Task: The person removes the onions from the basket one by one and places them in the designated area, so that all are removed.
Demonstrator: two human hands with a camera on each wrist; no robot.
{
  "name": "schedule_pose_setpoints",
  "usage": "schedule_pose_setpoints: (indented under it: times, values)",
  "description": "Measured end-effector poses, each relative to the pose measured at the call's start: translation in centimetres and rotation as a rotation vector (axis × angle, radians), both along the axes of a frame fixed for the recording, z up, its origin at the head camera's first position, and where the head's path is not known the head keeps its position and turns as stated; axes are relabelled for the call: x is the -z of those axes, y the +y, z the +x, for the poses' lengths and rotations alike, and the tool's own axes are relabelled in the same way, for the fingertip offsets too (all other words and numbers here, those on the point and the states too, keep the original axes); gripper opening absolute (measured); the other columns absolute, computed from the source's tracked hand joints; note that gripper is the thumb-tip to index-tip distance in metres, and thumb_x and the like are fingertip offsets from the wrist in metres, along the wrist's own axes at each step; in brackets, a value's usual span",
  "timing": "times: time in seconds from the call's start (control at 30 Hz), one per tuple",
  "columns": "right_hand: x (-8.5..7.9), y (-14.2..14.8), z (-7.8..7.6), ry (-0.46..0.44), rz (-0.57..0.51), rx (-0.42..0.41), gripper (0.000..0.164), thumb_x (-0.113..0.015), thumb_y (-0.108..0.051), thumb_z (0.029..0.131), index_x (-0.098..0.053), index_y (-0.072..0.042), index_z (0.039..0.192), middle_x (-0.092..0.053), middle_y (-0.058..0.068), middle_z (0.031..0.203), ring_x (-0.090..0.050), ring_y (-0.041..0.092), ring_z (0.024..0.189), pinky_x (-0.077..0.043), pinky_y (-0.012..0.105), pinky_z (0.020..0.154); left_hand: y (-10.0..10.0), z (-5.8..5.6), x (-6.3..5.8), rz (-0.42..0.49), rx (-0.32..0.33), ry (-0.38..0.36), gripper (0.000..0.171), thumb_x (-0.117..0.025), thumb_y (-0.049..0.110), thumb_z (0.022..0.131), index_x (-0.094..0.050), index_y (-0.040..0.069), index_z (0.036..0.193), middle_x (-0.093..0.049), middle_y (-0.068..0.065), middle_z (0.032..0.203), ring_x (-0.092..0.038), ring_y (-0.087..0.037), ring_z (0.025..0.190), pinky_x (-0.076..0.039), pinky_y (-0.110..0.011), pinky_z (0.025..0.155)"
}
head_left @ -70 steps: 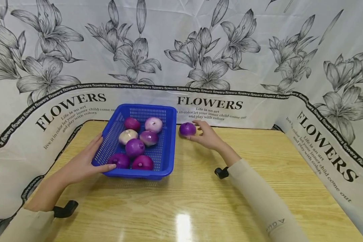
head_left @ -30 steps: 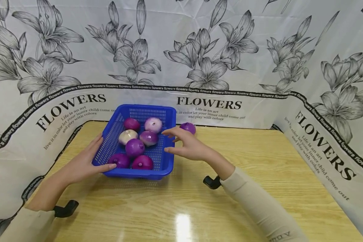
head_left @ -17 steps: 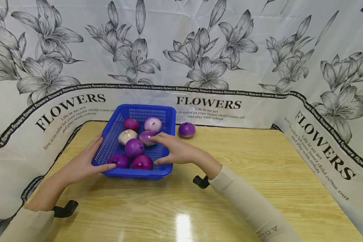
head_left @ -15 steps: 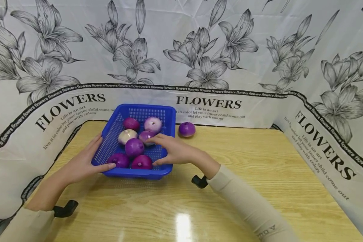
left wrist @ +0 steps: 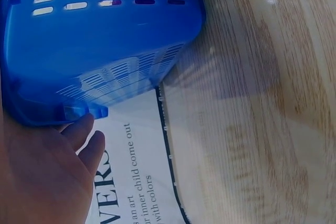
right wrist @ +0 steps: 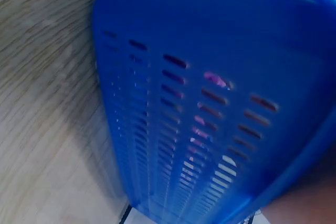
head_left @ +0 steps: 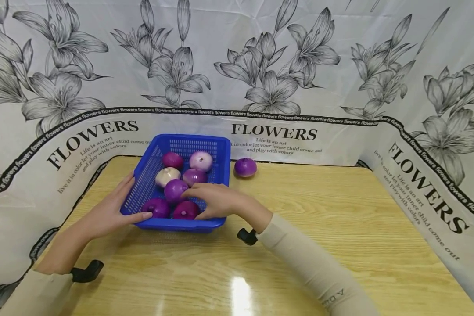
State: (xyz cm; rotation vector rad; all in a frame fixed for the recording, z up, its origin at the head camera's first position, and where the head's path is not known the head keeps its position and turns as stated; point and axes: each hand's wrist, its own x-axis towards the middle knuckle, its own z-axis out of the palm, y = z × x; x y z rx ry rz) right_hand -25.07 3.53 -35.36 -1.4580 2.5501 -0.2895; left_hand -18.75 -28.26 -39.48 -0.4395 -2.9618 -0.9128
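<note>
Seven onions sit in a blue slotted basket (head_left: 181, 224). Round, glossy: mostly purple or magenta, one pale lilac onion (head_left: 201, 161), one creamy white onion (head_left: 168, 177). Single purple onion (head_left: 245, 167) on table (head_left: 320, 210), just right of basket. Left hand (head_left: 108, 215) grips basket's left corner, thumb over rim. Right hand (head_left: 219, 199) has thumb and fingers spread over front magenta onion (head_left: 184, 210); can't tell if touching.

cloth (head_left: 221, 66): FLOWERS, Life is an art | band (head_left: 206, 111): flowers | sleeve (head_left: 310, 265): lettering unclear
</note>
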Motion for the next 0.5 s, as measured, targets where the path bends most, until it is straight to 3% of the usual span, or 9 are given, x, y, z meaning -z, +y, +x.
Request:
schedule_pose_setpoints:
  times: [0.17, 0.5]
  values:
    - [0.2, -0.9, 0.2, 0.032, 0.064, 0.024, 0.058, -0.080, -0.035, 0.090, -0.060, -0.023, 0.143, -0.062, -0.001, 0.128, -0.058, 0.014, 0.114, -0.053, 0.037, 0.089, 0.0, 0.1, -0.2, 0.005, 0.000, 0.001, 0.118, -0.074, 0.056, 0.088, 0.003, 0.011, 0.165, 0.002, -0.015, 0.172, -0.012, -0.052, 0.152, -0.022, -0.076, 0.112]
    - [0.6, -2.2, 0.1, 0.046, 0.155, 0.065, 0.059, -0.080, -0.033, 0.090, -0.060, -0.030, 0.145, -0.064, -0.002, 0.133, -0.057, 0.013, 0.122, -0.051, 0.045, 0.098, 0.1, 0.2, -0.1, 0.005, 0.001, 0.001, 0.118, -0.074, 0.056, 0.089, 0.002, 0.009, 0.165, 0.003, -0.015, 0.172, -0.010, -0.051, 0.153, -0.021, -0.075, 0.113]
